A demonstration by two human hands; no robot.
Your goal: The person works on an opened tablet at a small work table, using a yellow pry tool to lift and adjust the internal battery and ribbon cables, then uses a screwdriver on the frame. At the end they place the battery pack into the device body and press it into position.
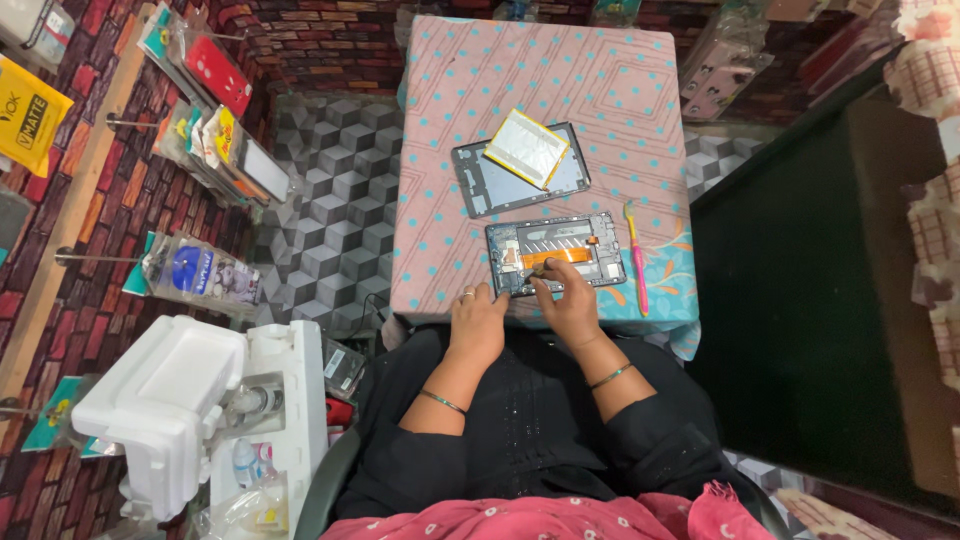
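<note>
opened tablet (555,253) under both hands

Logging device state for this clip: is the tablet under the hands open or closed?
Open. The tablet shows its internals and an orange ribbon cable; its back cover lies apart, further up the table.

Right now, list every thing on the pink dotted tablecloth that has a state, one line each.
Opened grey tablet body: back off, insides and orange flat cable exposed, lying flat.
Grey tablet back cover: detached, lying apart, above the body.
Silvery flat battery pack with yellow edge: removed, resting on the cover.
Pink toothbrush: lying unheld, right of the body.
Left hand: resting at the body's near edge.
Right hand: fingertips on the insides.
</note>
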